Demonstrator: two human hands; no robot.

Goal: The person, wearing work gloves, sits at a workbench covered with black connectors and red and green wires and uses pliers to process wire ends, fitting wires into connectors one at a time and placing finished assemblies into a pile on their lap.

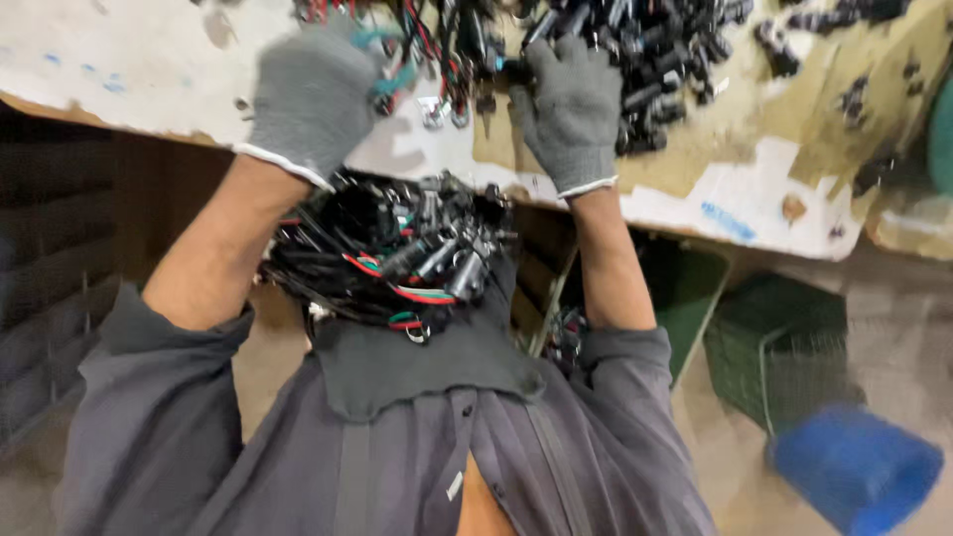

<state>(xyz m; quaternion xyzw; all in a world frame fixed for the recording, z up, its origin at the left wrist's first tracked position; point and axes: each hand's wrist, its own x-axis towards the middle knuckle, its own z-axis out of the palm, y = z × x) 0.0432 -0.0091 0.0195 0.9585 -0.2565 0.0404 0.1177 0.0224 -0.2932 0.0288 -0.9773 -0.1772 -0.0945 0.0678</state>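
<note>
Both my hands wear grey knit gloves and rest on a worn white workbench [149, 69]. My left hand [310, 94] is closed over a bunch of red, green and black wires [422, 55] with metal ring ends. My right hand [571, 104] grips small black cylindrical parts at the edge of a large pile [655, 50] of the same parts. A tangled bundle of wired black parts [397, 258] lies in my lap on a grey cloth, below the bench edge.
The bench edge [715, 213] is chipped, with bare brown patches. Under the bench stand green wire-mesh crates [769, 347] and a blue cylindrical object [859, 467] on the floor at the right. Dark shelving sits at the left.
</note>
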